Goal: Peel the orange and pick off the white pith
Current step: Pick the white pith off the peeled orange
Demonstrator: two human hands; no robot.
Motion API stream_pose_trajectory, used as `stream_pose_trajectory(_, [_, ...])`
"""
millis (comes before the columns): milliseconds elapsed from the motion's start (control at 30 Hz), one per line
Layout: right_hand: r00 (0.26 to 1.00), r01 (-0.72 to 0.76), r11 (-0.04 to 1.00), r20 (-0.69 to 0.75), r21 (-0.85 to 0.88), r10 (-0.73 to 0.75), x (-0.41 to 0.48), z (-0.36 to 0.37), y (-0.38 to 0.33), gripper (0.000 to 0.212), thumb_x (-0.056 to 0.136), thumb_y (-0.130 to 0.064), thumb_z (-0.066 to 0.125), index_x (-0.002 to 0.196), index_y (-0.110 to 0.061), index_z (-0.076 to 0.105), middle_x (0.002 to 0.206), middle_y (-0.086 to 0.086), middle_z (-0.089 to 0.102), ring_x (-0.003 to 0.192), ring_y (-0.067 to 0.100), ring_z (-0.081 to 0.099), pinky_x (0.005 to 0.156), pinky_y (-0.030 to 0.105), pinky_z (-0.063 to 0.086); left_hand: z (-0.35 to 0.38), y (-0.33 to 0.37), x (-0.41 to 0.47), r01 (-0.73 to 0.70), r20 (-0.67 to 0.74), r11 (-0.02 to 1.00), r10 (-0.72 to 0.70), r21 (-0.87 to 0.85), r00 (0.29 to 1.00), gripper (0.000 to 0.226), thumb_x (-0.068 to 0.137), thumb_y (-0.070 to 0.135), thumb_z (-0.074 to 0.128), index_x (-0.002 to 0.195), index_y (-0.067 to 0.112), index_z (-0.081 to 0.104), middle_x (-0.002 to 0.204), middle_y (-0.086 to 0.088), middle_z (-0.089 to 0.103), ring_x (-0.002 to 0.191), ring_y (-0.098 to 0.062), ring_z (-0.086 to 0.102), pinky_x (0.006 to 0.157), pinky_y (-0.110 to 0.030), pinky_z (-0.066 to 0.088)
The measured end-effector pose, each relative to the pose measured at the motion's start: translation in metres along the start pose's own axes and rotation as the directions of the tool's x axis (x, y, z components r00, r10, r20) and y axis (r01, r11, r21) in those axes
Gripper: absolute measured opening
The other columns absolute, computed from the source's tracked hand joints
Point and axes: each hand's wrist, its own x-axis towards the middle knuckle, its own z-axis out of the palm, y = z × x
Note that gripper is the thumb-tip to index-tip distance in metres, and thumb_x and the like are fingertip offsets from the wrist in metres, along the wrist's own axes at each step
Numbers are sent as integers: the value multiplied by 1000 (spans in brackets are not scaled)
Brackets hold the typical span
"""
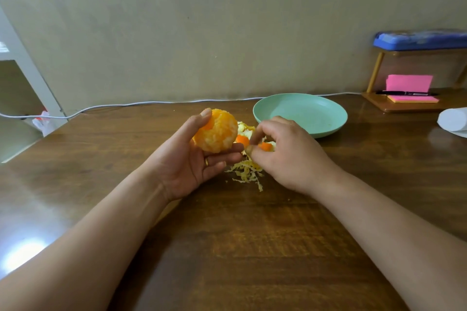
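Note:
My left hand point(192, 159) holds the peeled orange point(218, 131) above the wooden table, thumb on its top, fingers under it. White pith streaks still show on the fruit's surface. My right hand point(285, 151) hovers just right of it over a heap of peel pieces and pith shreds point(246, 171). Its fingertips are pinched together close to an orange scrap of peel point(265, 146); whether they grip that scrap or a bit of pith I cannot make out.
A green plate point(326, 111) sits behind my right hand. At the far right stand a wooden shelf point(379, 106) with pink notes and a pen, and a white roll point(453, 121). A white cable point(126, 105) runs along the wall.

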Motion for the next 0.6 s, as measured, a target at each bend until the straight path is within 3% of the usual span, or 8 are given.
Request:
stream_pose_trajectory(67, [997,16,998,-74,56,-12,-1,2,-2,15,96,-42,71,88,-30,71,92,-11,65,95,11,58,82,41,54,4,-1,0,1,-45,1000,-1,10,999,75,90,63,63,139,6,64,122,-22,77,83,-25,80,55,-23,62])
stream_pose_trajectory(233, [996,-63,945,-46,322,82,-4,8,-12,13,95,-40,76,89,-28,74,78,-10,69,73,8,64,65,29,54,12,-3,-2,-45,-71,997,49,56,996,61,97,61,61,131,11,69,119,-15,78,92,-26,79,57,-22,60])
stream_pose_trajectory(333, [989,-126,910,-17,394,145,-5,12,-15,17,94,-44,78,91,-27,77,81,-9,74,79,8,70,73,37,60,17,-4,-4,-90,-64,989,98,113,993,55,100,59,58,125,12,72,113,-11,79,87,-21,79,61,-22,59])
stream_pose_trajectory(600, [963,-256,806,71,534,258,-4,11,-17,19,98,-35,75,89,-19,81,86,-1,79,89,17,74,86,45,61,21,-4,-6,-169,-80,960,191,223,978,54,98,55,61,134,15,65,117,-13,80,99,-27,79,69,-29,62])
